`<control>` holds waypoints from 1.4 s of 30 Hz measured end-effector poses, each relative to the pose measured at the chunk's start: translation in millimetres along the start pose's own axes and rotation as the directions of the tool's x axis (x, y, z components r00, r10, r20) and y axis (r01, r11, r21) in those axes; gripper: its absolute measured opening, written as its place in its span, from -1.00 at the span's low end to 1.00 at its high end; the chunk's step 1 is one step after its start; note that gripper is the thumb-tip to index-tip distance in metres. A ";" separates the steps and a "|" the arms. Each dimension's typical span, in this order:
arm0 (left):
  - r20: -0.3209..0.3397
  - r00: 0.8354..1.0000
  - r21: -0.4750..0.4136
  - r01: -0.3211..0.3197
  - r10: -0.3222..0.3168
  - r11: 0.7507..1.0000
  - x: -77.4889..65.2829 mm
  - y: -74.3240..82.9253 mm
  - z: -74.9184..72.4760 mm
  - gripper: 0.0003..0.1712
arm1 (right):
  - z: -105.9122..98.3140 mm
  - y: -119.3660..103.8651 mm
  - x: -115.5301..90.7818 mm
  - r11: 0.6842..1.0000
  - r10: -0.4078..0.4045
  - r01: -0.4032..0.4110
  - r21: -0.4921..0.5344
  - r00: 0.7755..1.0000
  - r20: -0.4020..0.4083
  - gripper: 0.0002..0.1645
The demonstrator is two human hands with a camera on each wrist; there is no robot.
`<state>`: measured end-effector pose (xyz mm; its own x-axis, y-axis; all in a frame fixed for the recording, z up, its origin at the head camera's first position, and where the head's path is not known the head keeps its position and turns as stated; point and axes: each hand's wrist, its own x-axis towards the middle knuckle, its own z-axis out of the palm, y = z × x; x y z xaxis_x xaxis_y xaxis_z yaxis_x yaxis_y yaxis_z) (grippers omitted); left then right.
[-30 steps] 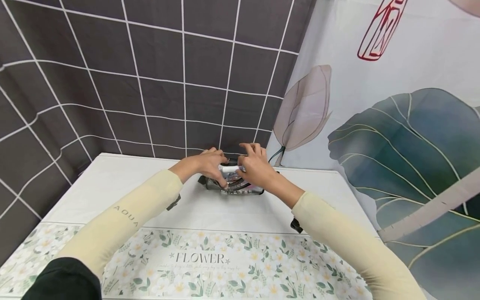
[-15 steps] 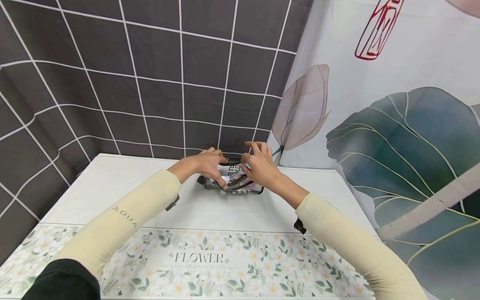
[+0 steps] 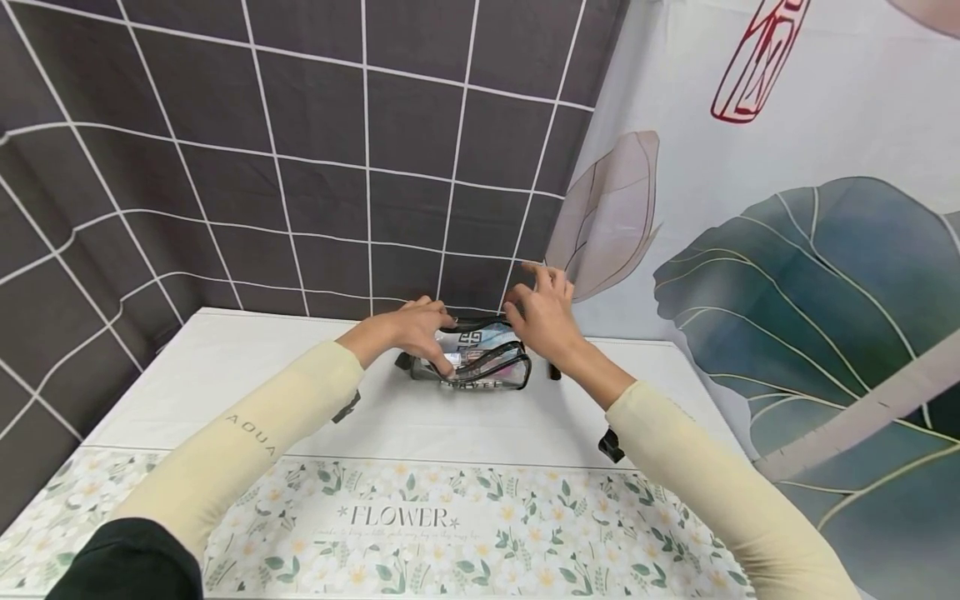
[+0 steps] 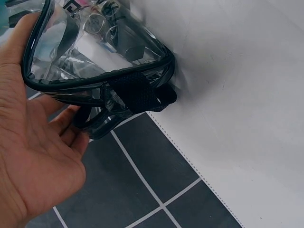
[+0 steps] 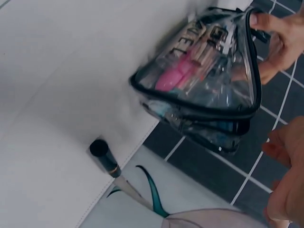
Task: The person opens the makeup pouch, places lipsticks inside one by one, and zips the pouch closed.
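Note:
A clear cosmetic bag (image 3: 480,354) with black trim stands near the table's back edge. Its top gapes, and small items lie inside, among them a pink piece (image 5: 173,76) and a white one (image 4: 97,50). My left hand (image 3: 417,332) holds the bag's left end, thumb in front and fingers behind; the left wrist view shows this hand (image 4: 38,152) beside the black rim. My right hand (image 3: 547,321) hovers by the bag's right end, fingers loosely bent and nothing visible in them. In the right wrist view, the right hand (image 5: 287,171) is apart from the bag.
A small black cylinder (image 5: 105,156), like a capped cosmetic tube, stands or lies on the white table (image 3: 300,425) right of the bag. A dark grid-patterned cloth (image 3: 315,192) hangs behind, with a leaf-printed one (image 3: 750,275) at the right. A floral strip (image 3: 405,550) runs along the front.
The white object my right hand held over the bag has left that hand and the bag's top. My right hand has moved right and up, while my left hand stays on the bag.

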<state>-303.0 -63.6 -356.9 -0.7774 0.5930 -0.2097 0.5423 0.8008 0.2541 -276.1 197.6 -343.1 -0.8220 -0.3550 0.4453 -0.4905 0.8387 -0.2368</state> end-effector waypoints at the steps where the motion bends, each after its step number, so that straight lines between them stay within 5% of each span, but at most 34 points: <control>1: 0.002 1.000 -0.003 0.001 -0.001 1.000 0.1 0.3 0.0 0.20 | -1.3 2.8 0.2 1.000 0.017 -0.017 0.005 1.000 -0.011 -0.76; 12: 0.001 1.000 0.001 -0.005 0.005 1.000 1.2 0.7 -0.6 0.19 | -5.4 36.5 -5.6 0.979 0.202 -0.201 0.022 0.978 -0.043 -0.69; 31: -0.001 1.000 0.013 0.016 -0.016 1.000 -0.3 1.9 -2.5 0.18 | 17.2 69.0 -42.4 0.934 0.350 -0.337 -0.123 0.930 0.110 -0.60; 42: 0.007 1.000 0.014 0.017 -0.017 1.000 -2.9 5.8 -4.0 0.19 | 38.4 72.8 -55.8 0.869 0.482 -0.426 -0.254 0.843 0.237 -0.39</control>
<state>-298.9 -61.0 -351.1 -0.7840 0.5802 -0.2207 0.5340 0.8117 0.2368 -277.0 262.6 -418.4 -0.9983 0.0075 0.0570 -0.0026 0.9843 -0.1762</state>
